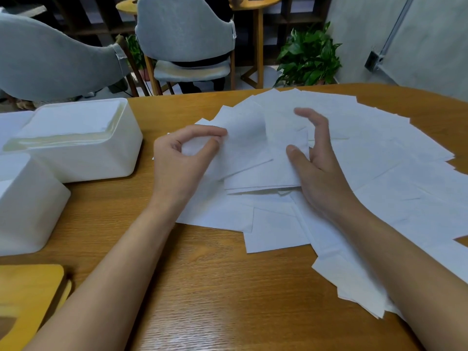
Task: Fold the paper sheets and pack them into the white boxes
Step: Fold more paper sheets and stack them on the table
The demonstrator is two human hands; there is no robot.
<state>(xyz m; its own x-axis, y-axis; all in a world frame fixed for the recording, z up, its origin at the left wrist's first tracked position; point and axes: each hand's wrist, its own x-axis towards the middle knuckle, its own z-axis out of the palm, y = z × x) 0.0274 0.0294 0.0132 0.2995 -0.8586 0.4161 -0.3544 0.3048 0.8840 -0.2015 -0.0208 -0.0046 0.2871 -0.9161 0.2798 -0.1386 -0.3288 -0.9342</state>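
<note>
Several white paper sheets [367, 158] lie fanned out across the right half of the wooden table [202, 287]. My left hand [181, 163] pinches the left edge of one raised sheet [243, 148] between thumb and forefinger. My right hand [312, 158] hovers at that sheet's right side, thumb against the paper and fingers spread and slightly blurred. A white box [83, 153] at the left holds a stack of folded sheets up to its rim. A second white box [27, 206] stands nearer me at the left edge.
A yellow wooden lid or board [27, 297] lies at the table's near left corner. Behind the table stand two grey chairs [187, 34], a round wooden side table [253, 3] and a green potted plant [309, 57].
</note>
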